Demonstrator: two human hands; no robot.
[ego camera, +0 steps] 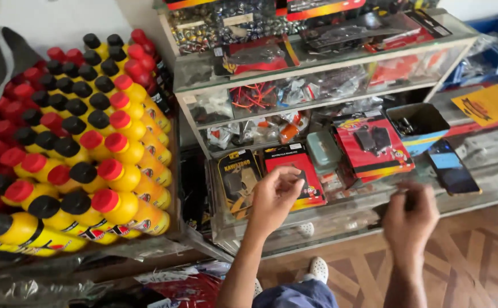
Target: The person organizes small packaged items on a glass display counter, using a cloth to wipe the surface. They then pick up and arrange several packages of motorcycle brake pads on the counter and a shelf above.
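**Hands over the glass counter**

Nearest, the right hand (pixel 410 219) hovers at the front edge of the glass display counter (pixel 340 219), blurred; whether its fingers grip anything I cannot tell. Left of it, the left hand (pixel 274 195) curls loosely, holding nothing, over a flat red-and-black carded parts packet (pixel 311 183) lying on the counter. Farther left stand yellow plastic bottles with red and black caps (pixel 83 165).

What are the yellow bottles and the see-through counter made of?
The yellow bottles look like glossy plastic: bright highlights on smooth sides, with red or black screw caps that seem plastic too. The counter top looks like glass in a pale metal-looking frame: packets show through it and it reflects light.
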